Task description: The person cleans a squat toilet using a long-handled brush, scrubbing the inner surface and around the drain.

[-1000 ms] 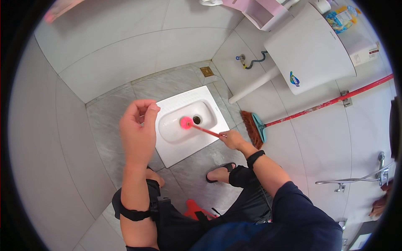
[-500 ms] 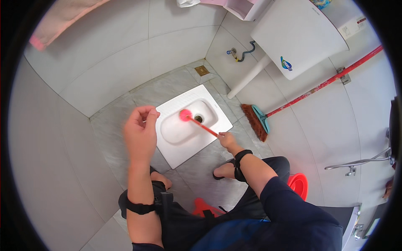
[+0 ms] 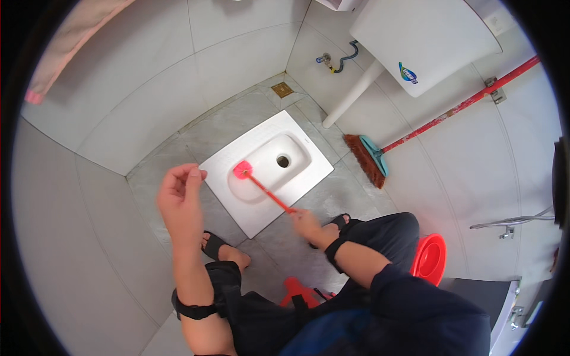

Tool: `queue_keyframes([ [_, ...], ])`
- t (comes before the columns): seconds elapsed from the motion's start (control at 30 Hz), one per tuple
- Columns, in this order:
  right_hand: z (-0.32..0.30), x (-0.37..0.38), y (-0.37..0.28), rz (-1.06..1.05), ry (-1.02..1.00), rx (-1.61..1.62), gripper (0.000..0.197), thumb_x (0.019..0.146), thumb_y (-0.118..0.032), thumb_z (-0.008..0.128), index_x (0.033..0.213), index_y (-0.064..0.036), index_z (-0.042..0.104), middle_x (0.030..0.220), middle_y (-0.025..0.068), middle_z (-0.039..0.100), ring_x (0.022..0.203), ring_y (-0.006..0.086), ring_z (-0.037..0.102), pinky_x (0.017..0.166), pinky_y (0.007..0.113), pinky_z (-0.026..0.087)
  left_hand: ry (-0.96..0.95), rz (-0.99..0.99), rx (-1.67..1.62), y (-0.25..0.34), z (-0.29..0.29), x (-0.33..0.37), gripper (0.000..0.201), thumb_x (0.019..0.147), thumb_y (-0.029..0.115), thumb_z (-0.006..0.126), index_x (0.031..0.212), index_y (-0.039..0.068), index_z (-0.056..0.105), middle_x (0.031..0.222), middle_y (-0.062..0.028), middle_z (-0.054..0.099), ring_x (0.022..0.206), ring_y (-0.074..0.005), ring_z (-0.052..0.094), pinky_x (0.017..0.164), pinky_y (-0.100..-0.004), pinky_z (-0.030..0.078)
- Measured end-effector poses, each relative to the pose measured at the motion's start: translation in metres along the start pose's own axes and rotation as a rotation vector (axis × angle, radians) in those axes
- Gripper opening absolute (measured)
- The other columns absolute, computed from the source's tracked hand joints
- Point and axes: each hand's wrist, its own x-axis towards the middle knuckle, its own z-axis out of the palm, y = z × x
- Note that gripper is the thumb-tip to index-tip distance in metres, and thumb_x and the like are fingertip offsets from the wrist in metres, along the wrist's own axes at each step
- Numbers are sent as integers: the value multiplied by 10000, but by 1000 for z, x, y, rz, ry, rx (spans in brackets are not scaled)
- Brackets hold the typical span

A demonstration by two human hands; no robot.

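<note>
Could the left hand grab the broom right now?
Probably not from there: the white squat toilet lies between the left hand, by its left corner, and the broom, off to the right.

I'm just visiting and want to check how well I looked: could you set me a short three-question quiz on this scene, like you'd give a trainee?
1. Which hand grips the toilet brush?
2. True or false: the brush head leaves the drain hole of the squat toilet uncovered.
3. What colour are the bristles of the broom?
A) Blue
B) Brown
C) Yellow

Key:
1. The right hand.
2. True.
3. B.
</note>
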Motion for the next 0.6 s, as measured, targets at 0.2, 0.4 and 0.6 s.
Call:
queue_keyframes([
  [0.2,-79,51,35,124,216,187,365,934,-291,550,1196,-52,636,773,133,643,621,249,574,561,369,436,31,-28,24,-7,10,0,145,940,135,592,998,7,625,894,-53,652,858,-124,610,806,-257,471],
  [0.4,-93,35,-5,331,135,420,373,968,-293,519,1238,-45,585,617,36,523,426,118,420,361,280,297,46,-27,-15,0,3,-1,122,928,98,603,959,-19,619,886,-59,649,857,-127,620,808,-258,479],
  [0.6,-96,37,12,287,122,550,386,972,-279,505,1196,30,555,619,77,553,429,149,482,358,312,348,81,-40,-13,3,2,0,126,933,105,601,966,-15,620,883,-62,650,852,-125,616,802,-256,474],
])
